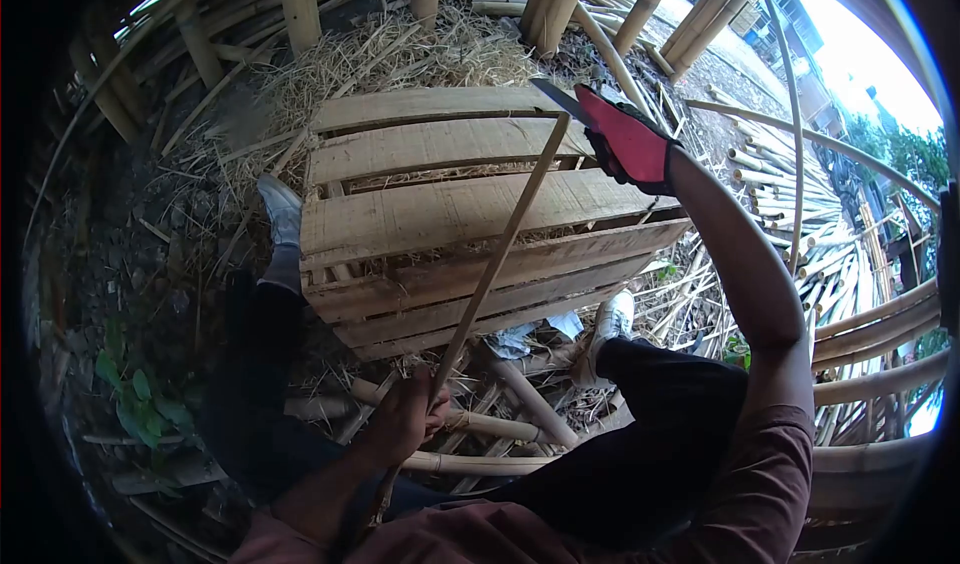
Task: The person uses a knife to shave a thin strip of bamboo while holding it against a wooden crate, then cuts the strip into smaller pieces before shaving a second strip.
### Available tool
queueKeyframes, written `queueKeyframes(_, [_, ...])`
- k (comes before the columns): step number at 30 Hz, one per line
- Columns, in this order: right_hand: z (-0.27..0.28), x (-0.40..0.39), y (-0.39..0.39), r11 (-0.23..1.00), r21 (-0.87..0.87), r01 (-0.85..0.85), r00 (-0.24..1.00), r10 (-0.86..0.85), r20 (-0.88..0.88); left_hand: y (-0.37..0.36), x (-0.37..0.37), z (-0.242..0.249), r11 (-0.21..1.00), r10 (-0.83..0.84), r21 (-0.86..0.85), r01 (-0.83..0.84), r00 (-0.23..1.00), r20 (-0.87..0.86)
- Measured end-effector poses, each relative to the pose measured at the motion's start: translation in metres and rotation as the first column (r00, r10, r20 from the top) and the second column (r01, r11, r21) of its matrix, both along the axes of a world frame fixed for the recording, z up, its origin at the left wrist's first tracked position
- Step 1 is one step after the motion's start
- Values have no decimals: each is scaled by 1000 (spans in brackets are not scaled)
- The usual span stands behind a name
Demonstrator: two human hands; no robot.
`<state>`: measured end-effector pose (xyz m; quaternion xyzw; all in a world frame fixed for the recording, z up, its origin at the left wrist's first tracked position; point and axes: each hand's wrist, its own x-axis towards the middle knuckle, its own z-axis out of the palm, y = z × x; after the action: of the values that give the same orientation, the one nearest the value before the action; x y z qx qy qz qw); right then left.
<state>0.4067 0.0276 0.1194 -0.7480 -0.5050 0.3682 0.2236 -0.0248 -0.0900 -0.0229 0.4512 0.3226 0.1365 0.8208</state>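
Over a wooden crate (440,214), the bare left hand (405,419) grips a bamboo strip (495,264) while the gloved right hand (630,144) clasps a knife (560,99) against it.

Bamboo strip (497,264): thin, pale tan, long and straight; slants from near centre up to far right, crossing over the wooden pallet.
Near end: gripped in the bare left hand (408,416), between the knees.
Far end: meets the knife blade at the pallet's far edge.
Knife (562,102): dark, narrow blade, tip pointing far left; handle closed inside the right hand (628,142), which wears a red and black glove.
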Motion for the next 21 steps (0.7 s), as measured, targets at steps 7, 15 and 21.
queueKeyframes(7, [13, -66, 11, 973, 213, 90, 728, -211, 652, 7, 2, 7, 991, -56, -124, 55, 998, -2])
queueKeyframes(15, [14, -87, 12, 930, 328, 167, 558, -363, 746, 12, 3, 17, 946, -57, -314, 79, 995, 76])
queueKeyframes(21, [16, -110, -7, 980, 163, 117, 577, -201, 792, 12, 5, 16, 947, -31, -317, 49, 998, 62])
